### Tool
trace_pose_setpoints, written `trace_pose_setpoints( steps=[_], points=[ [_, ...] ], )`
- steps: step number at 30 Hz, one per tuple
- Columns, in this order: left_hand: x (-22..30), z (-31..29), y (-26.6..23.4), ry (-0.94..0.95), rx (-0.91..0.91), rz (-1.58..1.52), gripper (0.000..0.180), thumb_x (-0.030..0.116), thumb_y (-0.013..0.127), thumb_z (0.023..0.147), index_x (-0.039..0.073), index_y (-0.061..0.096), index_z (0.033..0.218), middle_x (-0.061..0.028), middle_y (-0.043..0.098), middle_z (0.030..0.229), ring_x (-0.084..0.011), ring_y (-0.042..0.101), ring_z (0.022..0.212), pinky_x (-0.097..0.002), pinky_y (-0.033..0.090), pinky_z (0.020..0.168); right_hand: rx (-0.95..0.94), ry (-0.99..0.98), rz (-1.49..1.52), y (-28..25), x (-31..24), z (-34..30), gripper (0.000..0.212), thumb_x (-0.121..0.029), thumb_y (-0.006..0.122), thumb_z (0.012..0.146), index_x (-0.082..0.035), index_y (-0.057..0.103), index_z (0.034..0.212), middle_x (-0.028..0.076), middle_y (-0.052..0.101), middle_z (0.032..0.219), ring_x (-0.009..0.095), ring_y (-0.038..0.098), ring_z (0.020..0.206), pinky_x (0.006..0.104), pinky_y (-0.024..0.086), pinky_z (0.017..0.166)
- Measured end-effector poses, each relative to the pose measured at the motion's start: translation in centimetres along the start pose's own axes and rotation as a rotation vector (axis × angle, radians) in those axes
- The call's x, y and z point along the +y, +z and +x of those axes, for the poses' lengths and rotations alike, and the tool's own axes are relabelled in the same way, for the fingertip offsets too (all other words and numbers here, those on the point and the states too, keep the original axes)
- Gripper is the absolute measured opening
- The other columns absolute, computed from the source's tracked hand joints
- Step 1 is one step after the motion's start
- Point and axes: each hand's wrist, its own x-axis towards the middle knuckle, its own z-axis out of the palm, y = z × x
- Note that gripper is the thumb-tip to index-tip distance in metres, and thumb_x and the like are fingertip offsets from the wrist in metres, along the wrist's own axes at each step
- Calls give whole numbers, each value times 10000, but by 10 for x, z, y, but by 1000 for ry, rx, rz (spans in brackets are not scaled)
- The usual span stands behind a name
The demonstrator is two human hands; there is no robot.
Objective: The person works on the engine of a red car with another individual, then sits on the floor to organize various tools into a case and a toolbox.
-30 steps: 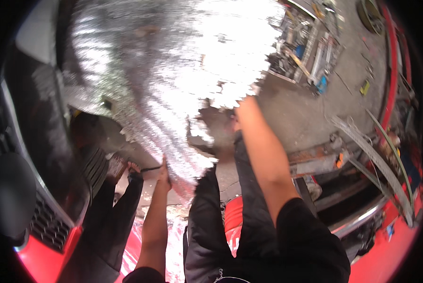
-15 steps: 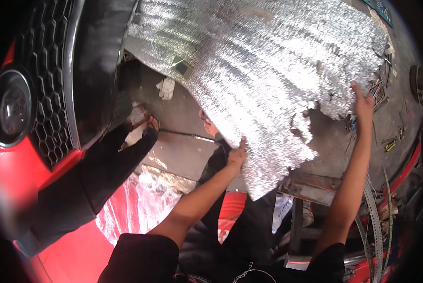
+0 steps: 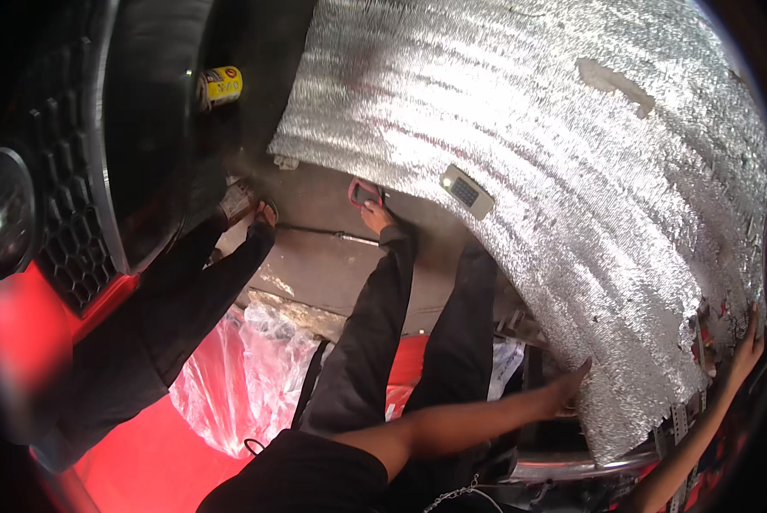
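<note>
A large silver foil insulation sheet with ragged edges stretches in front of me, over the floor. My left hand is closed on its near left edge, the thumb on top and the other fingers hidden behind the foil. At the far right, my right hand grips the torn right edge, partly hidden. A small beige device with a dark gridded panel lies on the sheet near its left edge. Farther up the foil is a dull greyish bare patch.
A red car front with a black honeycomb grille stands at the left. Near it are a yellow tin and another person's black-clad leg. Clear plastic wrap covers red bodywork. A metal bar lies below the sheet.
Both hands have carried the sheet to the right and toward me. More floor, the yellow tin and my sandalled foot now show at the left.
</note>
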Motion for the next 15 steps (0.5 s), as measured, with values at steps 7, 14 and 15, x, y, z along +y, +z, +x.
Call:
trace_pose_setpoints(
  steps=[7, 14, 15],
  points=[
    [224, -16, -209, 523, 938, 1570, 649, 663, 615, 809, 47, 716, 987, -153, 720, 935, -300, 691, 851, -382, 551, 731, 8, -397, -452, 0, -1, -4, 439, -40, 441, 928, -60, 583, 1342, 135, 632, 1157, 218, 582, 1072, 328, 424, 984],
    [412, -53, -247, 569, 1250, 814, 1174, 806, 608, 672, -102, 414, 1391, -266, 463, 1408, -373, 470, 1311, -445, 418, 1048, 65, -149, -172, 72, -25, -41, 517, 73, 439, 840, -101, 657, 1275, -57, 360, 671, 90, 328, 585, 277, 371, 548],
    [423, -43, -252, 535, 1252, 801, 1189, 794, 622, 668, -101, 377, 1411, -261, 385, 1455, -381, 406, 1348, -458, 409, 1056, 93, -129, -40, 92, -40, -47, 506, 65, 442, 854, -110, 660, 1275, -62, 337, 664, 83, 338, 582, 283, 375, 546]
  ],
)
